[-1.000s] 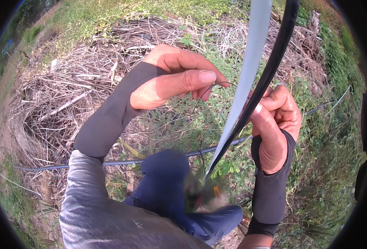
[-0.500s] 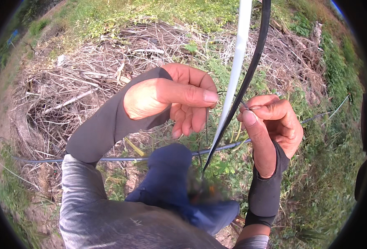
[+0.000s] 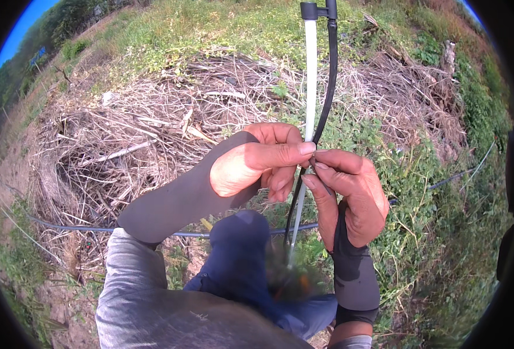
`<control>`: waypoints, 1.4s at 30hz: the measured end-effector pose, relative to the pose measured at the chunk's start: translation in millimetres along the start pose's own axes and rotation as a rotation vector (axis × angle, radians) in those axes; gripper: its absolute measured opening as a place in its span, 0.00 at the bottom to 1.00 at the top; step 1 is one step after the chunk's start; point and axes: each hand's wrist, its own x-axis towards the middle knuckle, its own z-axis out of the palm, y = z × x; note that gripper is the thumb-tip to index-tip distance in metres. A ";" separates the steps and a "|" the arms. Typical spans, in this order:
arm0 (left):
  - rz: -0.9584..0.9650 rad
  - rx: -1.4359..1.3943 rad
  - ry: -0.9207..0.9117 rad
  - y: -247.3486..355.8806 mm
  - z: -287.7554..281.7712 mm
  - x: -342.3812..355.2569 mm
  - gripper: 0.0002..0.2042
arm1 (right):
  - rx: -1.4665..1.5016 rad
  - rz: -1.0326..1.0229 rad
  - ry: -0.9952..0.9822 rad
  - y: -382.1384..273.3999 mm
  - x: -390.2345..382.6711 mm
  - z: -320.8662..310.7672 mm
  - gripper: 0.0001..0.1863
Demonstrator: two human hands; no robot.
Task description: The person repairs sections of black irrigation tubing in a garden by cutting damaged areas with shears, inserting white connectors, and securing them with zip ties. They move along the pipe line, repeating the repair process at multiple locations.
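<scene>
- Two bare hands are working near the middle of the view, the left hand (image 3: 268, 157) and the right hand (image 3: 354, 186), their fingertips almost meeting
- One dark strand (image 3: 311, 162) is sitting between those fingertips, just beside the rod and tube, mostly hidden by the fingers
- The left grip is narrow, thumb and forefinger pinching the strand, the other fingers curling below
- The right grip is narrow too, thumb and fingers holding the same strand from the right
- One white rod (image 3: 310, 75) and one black tube (image 3: 329, 75) are running down together, crossing near the hands
- One black connector (image 3: 308, 10) is topping the rod and reaching across to the tube, near the upper edge
- Two dark sleeves, left (image 3: 181, 200) and right (image 3: 355, 285), are covering the wrists
- One grey shirt (image 3: 152, 314) and one pair of blue trousers (image 3: 239, 232) are filling the lower edge
- One dark pipe (image 3: 184, 234) is crossing the ground behind the knee
- One heap of dry stalks (image 3: 152, 122) is spreading beyond the hands, green growth bordering its far edge
- Open air is surrounding both forearms, the rod and tube standing closest to the fingers, green plants (image 3: 431, 232) growing well apart on the right
</scene>
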 end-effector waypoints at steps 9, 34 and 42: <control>0.607 0.573 0.279 -45.5 4.7 -7.3 0.06 | -0.021 0.027 0.111 3.7 -8.2 6.1 0.08; 1.209 0.405 0.522 -74.3 -6.9 24.1 0.08 | 0.382 0.501 0.069 26.4 -12.3 16.2 0.04; 1.188 0.395 0.457 -70.7 -7.4 20.3 0.05 | 0.132 0.316 0.024 32.5 -11.1 13.5 0.03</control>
